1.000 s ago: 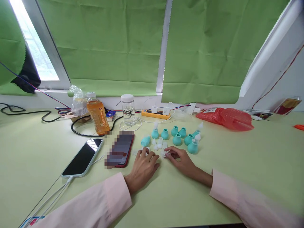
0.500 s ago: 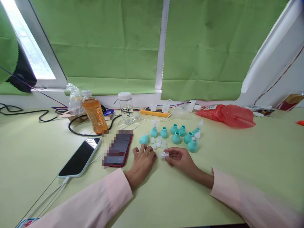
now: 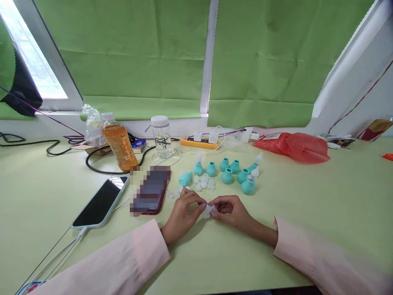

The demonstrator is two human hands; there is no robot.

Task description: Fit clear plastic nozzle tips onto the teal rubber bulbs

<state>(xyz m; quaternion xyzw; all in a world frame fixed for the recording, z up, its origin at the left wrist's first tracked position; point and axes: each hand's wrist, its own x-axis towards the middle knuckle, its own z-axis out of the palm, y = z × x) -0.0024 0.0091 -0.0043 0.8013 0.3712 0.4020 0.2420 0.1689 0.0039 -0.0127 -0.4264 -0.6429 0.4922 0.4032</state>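
Note:
In the head view, my left hand (image 3: 184, 212) and my right hand (image 3: 233, 209) meet fingertip to fingertip low over the table. My right fingers pinch a small clear plastic connector (image 3: 213, 208). Against it, a whitish translucent plastic piece (image 3: 206, 212) is pinched in my left thumb and forefinger; fingers partly cover both, so I cannot tell whether they are joined. Just beyond lie several small white tips (image 3: 199, 187) and a clear piece (image 3: 172, 194). Several teal rubber bulbs (image 3: 227, 176) stand farther back, some with tips in their necks. One bulb (image 3: 185, 179) lies on its side.
To the left lie a white-cased phone (image 3: 100, 203) on a cable and a red-cased phone (image 3: 151, 190). Behind are an orange drink bottle (image 3: 120, 143), a clear jar (image 3: 162, 139), a yellow power strip (image 3: 199, 142) and a red plastic bag (image 3: 294, 146).
My left hand has come from the loose parts toward my right hand and now pinches a whitish piece. The clear connector in my right hand has moved slightly nearer to me.

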